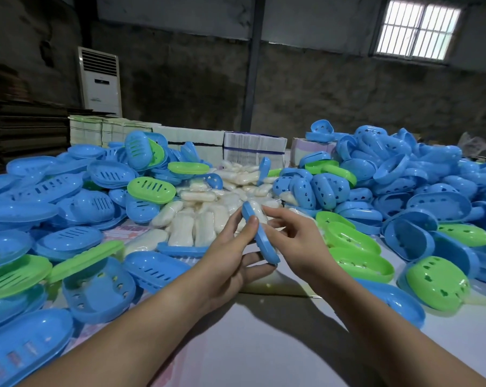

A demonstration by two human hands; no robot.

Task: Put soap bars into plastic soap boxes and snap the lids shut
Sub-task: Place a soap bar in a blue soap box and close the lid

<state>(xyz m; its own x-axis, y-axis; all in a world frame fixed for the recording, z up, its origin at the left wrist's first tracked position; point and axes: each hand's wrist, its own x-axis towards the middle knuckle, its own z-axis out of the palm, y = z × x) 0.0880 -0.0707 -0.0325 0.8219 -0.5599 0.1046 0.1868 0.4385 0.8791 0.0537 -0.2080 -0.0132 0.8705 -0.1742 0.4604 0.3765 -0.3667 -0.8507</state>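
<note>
A blue soap box part [261, 236] stands on edge above the table centre, held between both hands. My left hand [230, 255] grips it from the left, thumb on its upper rim and fingers under its lower end. My right hand [289, 238] holds it from the right side, fingers curled against its inner face. A wrapped white soap bar [257, 210] shows at the part's top, pressed against it. Behind the hands lies a heap of wrapped white soap bars [205, 216].
Piles of blue and green box halves lie left [77, 196] and right [403, 185]. Green trays [356, 247] sit close on the right. Stacked cartons [253, 148] stand at the table's far edge. An air conditioner [99, 79] stands by the back wall.
</note>
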